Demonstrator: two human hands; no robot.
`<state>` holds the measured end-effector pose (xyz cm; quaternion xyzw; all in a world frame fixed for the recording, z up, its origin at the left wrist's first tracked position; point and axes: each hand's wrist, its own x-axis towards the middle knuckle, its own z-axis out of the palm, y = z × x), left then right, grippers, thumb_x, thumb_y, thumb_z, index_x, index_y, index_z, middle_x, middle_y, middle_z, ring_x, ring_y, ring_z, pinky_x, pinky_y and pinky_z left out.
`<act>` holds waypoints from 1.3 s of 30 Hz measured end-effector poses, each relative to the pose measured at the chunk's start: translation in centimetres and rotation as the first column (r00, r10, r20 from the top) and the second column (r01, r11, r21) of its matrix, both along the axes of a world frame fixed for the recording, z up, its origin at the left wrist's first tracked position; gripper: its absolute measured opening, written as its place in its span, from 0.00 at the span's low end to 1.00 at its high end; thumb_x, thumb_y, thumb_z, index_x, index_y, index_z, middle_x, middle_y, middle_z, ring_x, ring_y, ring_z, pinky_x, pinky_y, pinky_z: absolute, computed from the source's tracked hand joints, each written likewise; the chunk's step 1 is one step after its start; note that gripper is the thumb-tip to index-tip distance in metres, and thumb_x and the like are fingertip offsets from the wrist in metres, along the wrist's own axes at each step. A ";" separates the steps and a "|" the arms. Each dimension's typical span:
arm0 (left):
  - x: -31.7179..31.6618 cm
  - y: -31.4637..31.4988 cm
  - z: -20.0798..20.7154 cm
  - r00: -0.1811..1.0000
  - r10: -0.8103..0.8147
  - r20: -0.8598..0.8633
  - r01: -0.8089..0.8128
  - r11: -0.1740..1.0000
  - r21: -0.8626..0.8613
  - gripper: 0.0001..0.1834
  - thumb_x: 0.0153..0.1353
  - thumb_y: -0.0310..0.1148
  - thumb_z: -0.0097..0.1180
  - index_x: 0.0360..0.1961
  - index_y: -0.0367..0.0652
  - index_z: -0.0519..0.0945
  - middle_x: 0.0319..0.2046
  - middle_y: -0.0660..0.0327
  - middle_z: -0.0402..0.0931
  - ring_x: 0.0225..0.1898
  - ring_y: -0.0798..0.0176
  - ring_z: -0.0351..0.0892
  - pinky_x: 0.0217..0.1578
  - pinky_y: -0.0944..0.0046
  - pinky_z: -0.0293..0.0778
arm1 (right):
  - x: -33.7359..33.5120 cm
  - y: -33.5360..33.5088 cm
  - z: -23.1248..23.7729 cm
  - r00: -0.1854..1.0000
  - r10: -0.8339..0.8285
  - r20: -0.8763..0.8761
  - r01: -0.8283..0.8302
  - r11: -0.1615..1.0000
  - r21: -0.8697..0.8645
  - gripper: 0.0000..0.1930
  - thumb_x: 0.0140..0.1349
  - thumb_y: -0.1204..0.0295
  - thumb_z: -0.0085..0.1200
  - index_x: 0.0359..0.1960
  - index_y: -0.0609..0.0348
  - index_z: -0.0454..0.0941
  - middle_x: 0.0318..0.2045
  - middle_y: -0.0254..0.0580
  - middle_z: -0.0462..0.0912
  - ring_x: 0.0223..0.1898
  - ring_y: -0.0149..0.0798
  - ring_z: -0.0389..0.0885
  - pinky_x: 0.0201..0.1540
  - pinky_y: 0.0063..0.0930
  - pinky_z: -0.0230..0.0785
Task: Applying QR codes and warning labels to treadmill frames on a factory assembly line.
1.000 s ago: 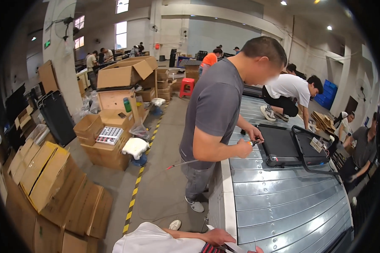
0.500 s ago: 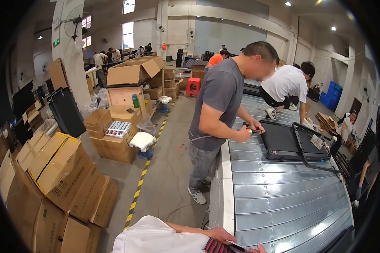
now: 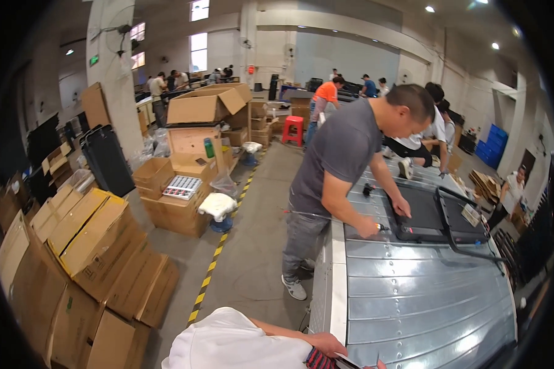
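- Head view, and I've got the person's left hand (image 3: 328,343) low in frame, just beside the pale edge of the slatted metal conveyor (image 3: 412,295).
- Its fingers bend down at a thin pale piece (image 3: 345,358), close by the lower rim; clenched on it or merely touching, I can't tell from here.
- Right hand (image 3: 379,365) next: only a sliver shows at the bottom edge, just right of that piece, so I can't call its fingers either.
- Red-and-dark striped cloth (image 3: 317,359) sits below the left hand, against the white shirt (image 3: 234,341).
- Up ahead, a co-worker in grey (image 3: 335,147) leans over the conveyor, one hand (image 3: 367,227) on a small tool (image 3: 382,227), the other hand (image 3: 402,206) touching a black flat machine (image 3: 421,212).
- Off left, I see brown cardboard boxes (image 3: 129,264) beyond the striped floor tape (image 3: 212,267).
- And a red stool (image 3: 293,130) stands farther back, behind the co-worker.
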<state>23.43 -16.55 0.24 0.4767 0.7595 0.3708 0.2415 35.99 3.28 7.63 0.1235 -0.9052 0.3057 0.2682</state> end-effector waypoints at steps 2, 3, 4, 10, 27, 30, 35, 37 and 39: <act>-0.1 0.4 -0.5 0.999 0.013 -0.046 -0.014 1.000 -0.024 0.14 0.51 0.36 0.48 0.42 0.55 0.71 0.30 0.54 0.74 0.33 0.48 0.73 0.31 0.54 0.68 | 0.2 0.5 -0.4 1.000 0.006 0.009 -0.007 0.999 0.038 0.12 0.50 0.80 0.53 0.38 0.62 0.74 0.22 0.48 0.78 0.23 0.45 0.77 0.28 0.30 0.69; -0.1 0.6 -0.4 0.999 -0.001 -0.053 -0.002 0.998 -0.066 0.15 0.50 0.35 0.48 0.42 0.53 0.71 0.31 0.55 0.74 0.34 0.49 0.73 0.32 0.55 0.68 | 0.3 0.8 -0.8 0.998 -0.024 0.062 0.021 0.999 0.040 0.12 0.50 0.79 0.53 0.39 0.63 0.73 0.22 0.47 0.78 0.23 0.45 0.77 0.28 0.30 0.69; 0.0 0.7 -0.3 0.998 -0.017 -0.060 0.010 0.994 -0.109 0.15 0.50 0.34 0.49 0.42 0.51 0.72 0.33 0.56 0.74 0.34 0.50 0.73 0.32 0.56 0.69 | 0.3 1.0 -1.2 0.992 -0.056 0.113 0.051 0.998 0.044 0.12 0.51 0.79 0.52 0.39 0.64 0.73 0.23 0.47 0.78 0.23 0.44 0.77 0.28 0.30 0.69; 0.3 1.1 -0.9 0.998 -0.012 -0.055 0.008 0.997 -0.073 0.16 0.50 0.34 0.49 0.42 0.50 0.71 0.31 0.53 0.73 0.33 0.48 0.72 0.30 0.55 0.67 | -0.2 2.1 -2.6 0.998 0.024 0.053 -0.023 1.000 -0.021 0.14 0.50 0.78 0.54 0.41 0.64 0.72 0.23 0.47 0.78 0.24 0.43 0.77 0.28 0.30 0.69; -0.1 0.4 -0.4 0.992 -0.017 -0.125 0.000 0.991 -0.137 0.15 0.46 0.30 0.49 0.39 0.46 0.71 0.25 0.51 0.73 0.30 0.47 0.73 0.26 0.52 0.67 | -1.1 2.2 -3.7 0.989 0.040 0.140 -0.019 0.988 -0.150 0.15 0.53 0.77 0.51 0.44 0.60 0.71 0.25 0.46 0.79 0.23 0.42 0.77 0.27 0.29 0.68; 0.1 0.3 -0.7 0.987 -0.033 -0.158 0.010 0.989 -0.144 0.14 0.45 0.29 0.49 0.38 0.46 0.71 0.24 0.51 0.73 0.29 0.46 0.73 0.26 0.52 0.67 | -1.2 2.2 -3.6 0.981 0.046 0.188 -0.013 0.985 -0.174 0.16 0.52 0.77 0.51 0.45 0.58 0.70 0.26 0.45 0.79 0.24 0.41 0.78 0.27 0.28 0.68; 0.4 0.0 -0.9 0.988 -0.020 -0.156 0.006 0.996 -0.091 0.14 0.46 0.29 0.48 0.37 0.45 0.71 0.23 0.49 0.72 0.28 0.45 0.72 0.24 0.52 0.66 | -1.1 1.8 -2.4 0.968 0.021 0.250 0.005 0.994 -0.105 0.17 0.51 0.76 0.53 0.45 0.56 0.71 0.27 0.44 0.80 0.24 0.43 0.78 0.27 0.29 0.68; 0.5 -0.1 -0.8 0.990 -0.014 -0.141 0.000 0.995 -0.099 0.14 0.46 0.29 0.48 0.37 0.45 0.71 0.23 0.48 0.71 0.27 0.45 0.72 0.24 0.52 0.66 | -1.1 1.8 -2.8 0.964 -0.003 0.265 0.035 0.993 -0.113 0.16 0.51 0.75 0.54 0.44 0.55 0.72 0.27 0.43 0.80 0.24 0.44 0.78 0.27 0.30 0.68; 0.7 -0.1 -0.4 0.992 -0.011 -0.127 -0.002 0.994 -0.106 0.13 0.47 0.29 0.48 0.37 0.45 0.71 0.23 0.48 0.71 0.27 0.45 0.72 0.24 0.52 0.66 | -1.1 1.8 -2.9 0.971 0.003 0.241 0.027 0.992 -0.121 0.16 0.50 0.75 0.55 0.43 0.55 0.72 0.27 0.43 0.80 0.25 0.44 0.78 0.27 0.30 0.68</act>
